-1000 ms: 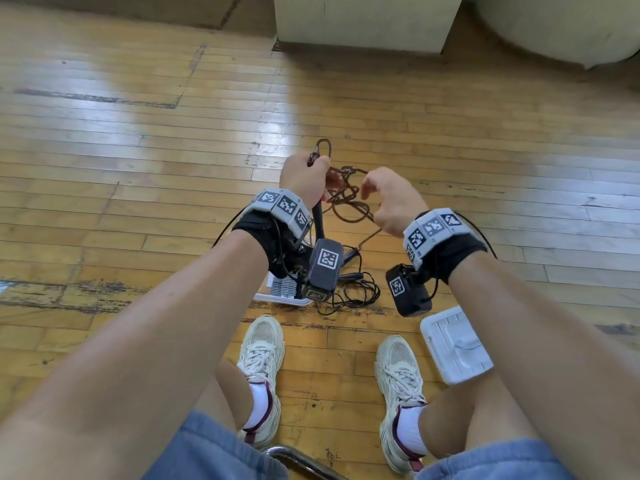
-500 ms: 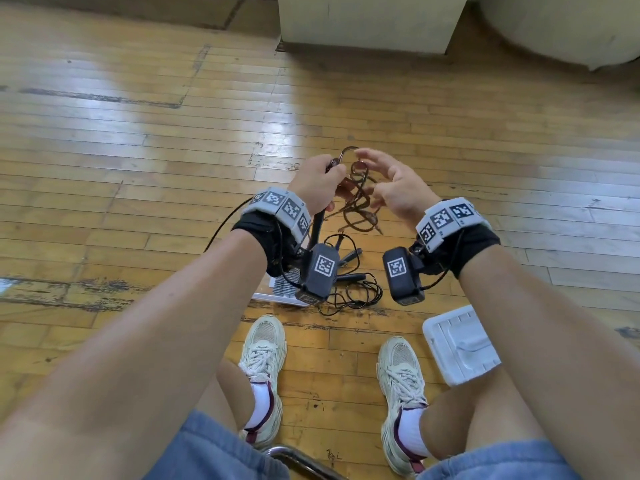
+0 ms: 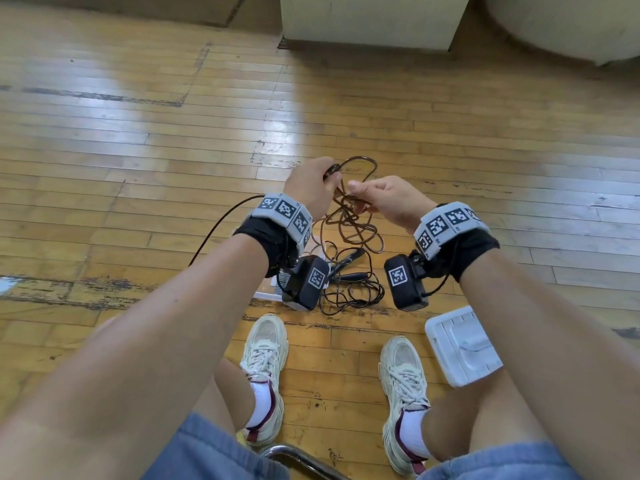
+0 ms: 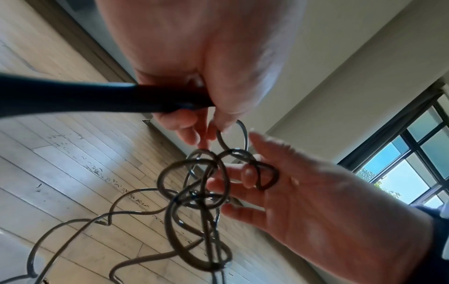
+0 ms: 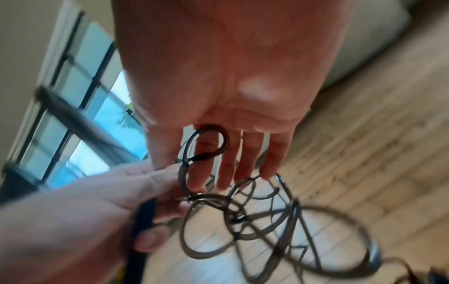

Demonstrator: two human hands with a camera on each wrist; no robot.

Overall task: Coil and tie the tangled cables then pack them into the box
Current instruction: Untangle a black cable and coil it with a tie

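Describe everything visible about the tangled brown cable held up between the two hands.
The thin, glossy brown cable is a loose knot of overlapping loops, not yet coiled or tied. It hangs in the air above the wooden plank floor, with one loop arching above the hands. The left hand grips it together with a thicker black, handle-like part. The right hand has fingers threaded through a loop. Strands trail down toward more dark cable lying on the floor.
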